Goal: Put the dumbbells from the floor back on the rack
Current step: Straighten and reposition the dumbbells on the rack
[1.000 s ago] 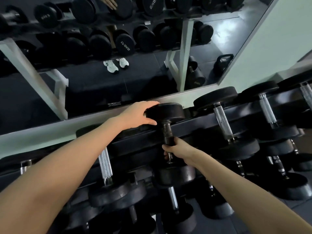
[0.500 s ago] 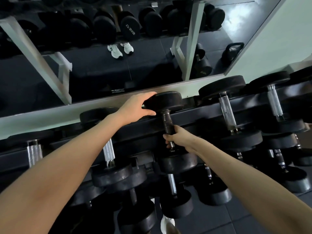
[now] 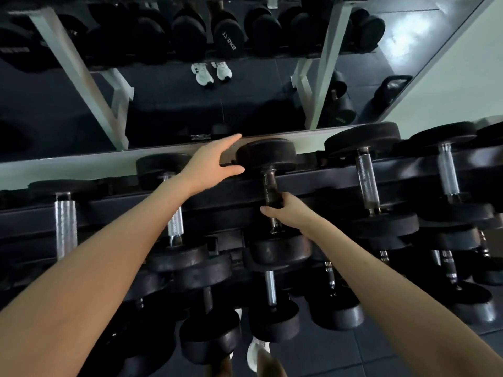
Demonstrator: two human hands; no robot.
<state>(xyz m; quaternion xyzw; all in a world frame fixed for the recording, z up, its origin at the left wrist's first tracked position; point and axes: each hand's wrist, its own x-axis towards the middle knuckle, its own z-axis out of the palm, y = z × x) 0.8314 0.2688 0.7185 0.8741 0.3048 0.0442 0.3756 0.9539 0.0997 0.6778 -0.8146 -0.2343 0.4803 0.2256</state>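
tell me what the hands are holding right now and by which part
The right hand grips the dumbbell by its handle. The left hand is open beside its far head, holding nothing.

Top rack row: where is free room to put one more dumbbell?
Little room shows. The black steel rack rail is bare only between the silver-handled dumbbell and the dark-handled black dumbbell under both hands. Rightward, dumbbells sit close together.

We see a dumbbell (image 3: 268, 202) lying across the top tier of the rack (image 3: 313, 180); our right hand (image 3: 288, 210) wraps its handle; our left hand (image 3: 209, 165) is spread, thumb touching the far head; a mirror (image 3: 174, 104) behind reflects white shoes (image 3: 211, 73).
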